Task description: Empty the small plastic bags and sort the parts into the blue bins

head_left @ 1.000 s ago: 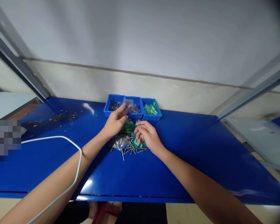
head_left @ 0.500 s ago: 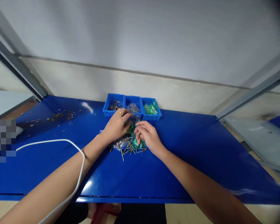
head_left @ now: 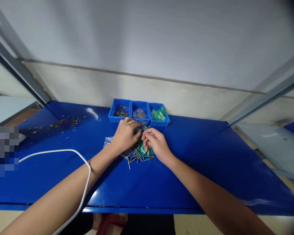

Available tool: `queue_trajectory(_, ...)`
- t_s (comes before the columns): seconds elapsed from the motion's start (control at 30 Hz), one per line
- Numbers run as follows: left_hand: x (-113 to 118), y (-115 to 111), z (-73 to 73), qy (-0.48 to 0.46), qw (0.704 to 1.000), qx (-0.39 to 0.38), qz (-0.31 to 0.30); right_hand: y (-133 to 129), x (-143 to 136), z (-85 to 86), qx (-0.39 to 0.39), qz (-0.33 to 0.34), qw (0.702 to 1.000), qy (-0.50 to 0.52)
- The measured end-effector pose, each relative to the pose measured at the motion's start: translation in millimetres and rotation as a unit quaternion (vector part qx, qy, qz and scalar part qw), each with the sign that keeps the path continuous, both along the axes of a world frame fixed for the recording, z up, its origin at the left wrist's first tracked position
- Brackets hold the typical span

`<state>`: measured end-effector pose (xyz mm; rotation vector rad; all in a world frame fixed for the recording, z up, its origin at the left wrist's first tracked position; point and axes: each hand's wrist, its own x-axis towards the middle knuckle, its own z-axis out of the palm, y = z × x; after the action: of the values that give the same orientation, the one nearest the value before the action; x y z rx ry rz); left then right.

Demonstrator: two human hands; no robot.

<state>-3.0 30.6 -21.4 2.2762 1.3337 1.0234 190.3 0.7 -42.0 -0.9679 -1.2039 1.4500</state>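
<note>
My left hand (head_left: 127, 134), with a ring on one finger, is bent over a small pile in the middle of the table. Its fingertips are drawn together towards the thumb, and whatever lies between them is hidden. Close to its right, my right hand (head_left: 157, 143) is curled with thumb and forefinger pinched; I cannot make out what they hold. Under and between both hands lie green pieces in clear plastic (head_left: 147, 152). Several loose rivet-like metal pins (head_left: 137, 156) are scattered just in front. A crumpled clear plastic bag (head_left: 108, 141) shows beside my left wrist.
Three joined blue bins stand behind the pile: metal pins in the left bin (head_left: 112, 119), clear bags in the middle bin (head_left: 142, 120), green pieces in the right bin (head_left: 161, 124). A white cable (head_left: 63, 150) crosses my left forearm. Debris (head_left: 62, 122) litters the blue table's left.
My left hand has dipped slightly lower and turned over the pile, its thumb moving right towards my right hand. My right hand has barely moved.
</note>
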Motion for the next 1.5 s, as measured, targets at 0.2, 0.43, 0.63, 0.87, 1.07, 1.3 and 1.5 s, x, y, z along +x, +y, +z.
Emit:
queue_trajectory(0.2,-10.4,-0.2,16.4,-0.020,0.997,0.071,-0.031,-1.2,1.0,2.2,0.002,0.005,1.000,-0.002)
queue_trajectory(0.43,-11.9,38.0,30.6,0.163,0.974,0.159,0.014,-1.8,1.9,1.7,0.003,0.009,1.000,-0.005)
queue_trajectory(0.63,-15.9,41.5,32.3,0.215,0.964,0.151,-0.036,-0.2,1.0,0.2,0.003,0.009,1.000,0.024)
queue_trajectory(0.87,-37.6,-6.2,31.1,0.260,0.959,0.086,-0.066,0.8,1.6,0.1,-0.006,-0.004,0.999,0.038)
queue_trajectory(1.07,-36.5,0.8,24.9,0.269,0.959,0.031,-0.083,0.2,1.6,2.4,-0.012,-0.008,0.999,0.042)
queue_trajectory(1.3,-40.5,11.1,15.1,0.205,0.972,0.066,-0.095,0.9,1.5,2.6,-0.013,-0.017,0.998,0.051)
queue_trajectory(1.5,-41.2,12.0,9.0,0.106,0.988,0.070,-0.084,2.8,3.1,-0.5,-0.030,-0.029,0.998,0.041)
